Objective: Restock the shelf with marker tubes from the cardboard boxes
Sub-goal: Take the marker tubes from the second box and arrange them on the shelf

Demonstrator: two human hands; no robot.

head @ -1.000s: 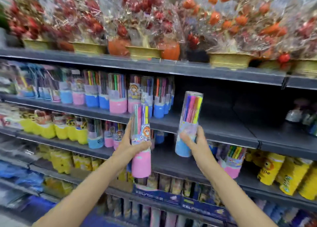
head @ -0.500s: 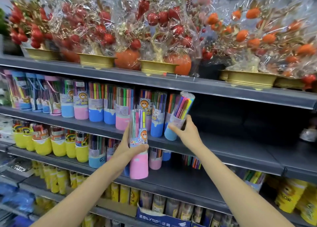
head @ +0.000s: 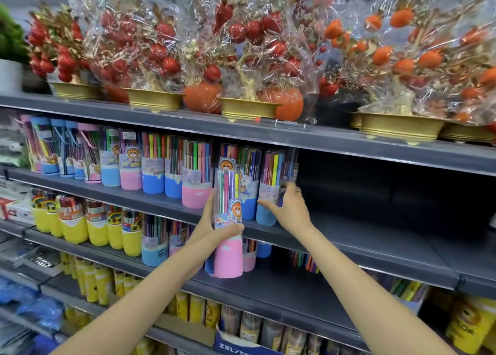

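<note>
Marker tube (head: 270, 190) beside bare shelf (head: 375, 236)

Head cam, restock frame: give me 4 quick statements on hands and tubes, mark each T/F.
1. The left hand holds a pink-based marker tube in front of the shelves. True.
2. The right hand is on a yellow-based tube. False: it is on a blue-based tube at the right end of the row.
3. The shelf right of that blue-based tube is packed with tubes. False: it is bare there.
4. Wrapped fruit-tree ornaments fill the top shelf. True.
</note>
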